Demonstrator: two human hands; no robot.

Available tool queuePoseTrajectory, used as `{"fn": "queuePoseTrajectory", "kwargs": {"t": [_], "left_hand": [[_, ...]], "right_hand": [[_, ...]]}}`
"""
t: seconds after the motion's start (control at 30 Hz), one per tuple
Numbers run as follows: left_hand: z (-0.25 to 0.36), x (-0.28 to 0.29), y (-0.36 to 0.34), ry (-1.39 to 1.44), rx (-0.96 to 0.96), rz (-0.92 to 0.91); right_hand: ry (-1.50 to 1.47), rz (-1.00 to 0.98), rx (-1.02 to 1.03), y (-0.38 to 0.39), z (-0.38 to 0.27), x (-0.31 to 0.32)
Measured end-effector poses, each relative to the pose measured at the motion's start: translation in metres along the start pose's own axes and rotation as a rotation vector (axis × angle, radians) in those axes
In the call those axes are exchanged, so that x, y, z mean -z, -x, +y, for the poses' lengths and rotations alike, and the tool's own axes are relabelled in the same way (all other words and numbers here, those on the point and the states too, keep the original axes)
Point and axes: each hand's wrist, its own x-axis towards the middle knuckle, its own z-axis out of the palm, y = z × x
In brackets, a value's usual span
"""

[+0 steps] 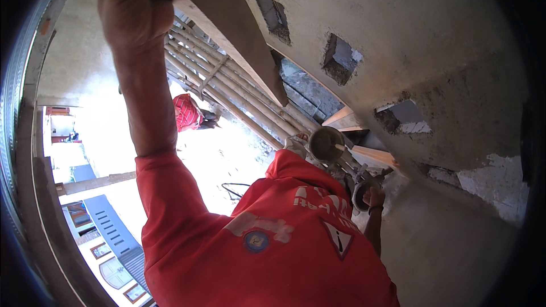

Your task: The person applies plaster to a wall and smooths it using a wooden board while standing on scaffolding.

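My left arm is raised, and my left hand (pixel 135 8) is closed at the upper left, against the edge of a long, brown-grey wooden board (pixel 227 28). Its fingertips are cut off by the top of the picture. The board slants down to the right, narrowing to an angled end. Low at my right side, my right hand (pixel 372 197) curls against a grey, mortar-smeared thing (pixel 360 189) whose kind I cannot make out. Up and left of that hand is a round bucket (pixel 325 143) with grey matter and a light stick-like handle in it.
A plastered wall (pixel 432 40) with several rough square holes (pixel 341 58) rises on the right. Bamboo poles (pixel 227 82) run below the board. Pale timber pieces (pixel 372 155) jut beside the bucket. Another person in red (pixel 186 112) is farther down. A blue-grey roof (pixel 116 230) lies outside.
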Motion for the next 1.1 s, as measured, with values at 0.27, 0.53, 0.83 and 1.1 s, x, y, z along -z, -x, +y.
{"fn": "queuePoseTrajectory", "kwargs": {"t": [0.27,0.53,0.83,1.1], "left_hand": [[-0.086,0.003,0.027,-0.211,0.036,0.345],[-0.150,0.061,0.044,-0.278,0.148,0.339],[-0.209,0.112,0.076,-0.554,0.303,0.235],[-0.243,0.109,0.081,-0.497,0.273,0.293]], "right_hand": [[0.124,0.158,0.027,0.015,-0.041,-0.004],[0.334,-0.042,0.116,-0.031,-0.028,0.026],[0.887,-0.148,0.407,-0.009,-0.060,-0.011],[0.594,-0.214,0.034,-0.011,-0.065,-0.015]]}}
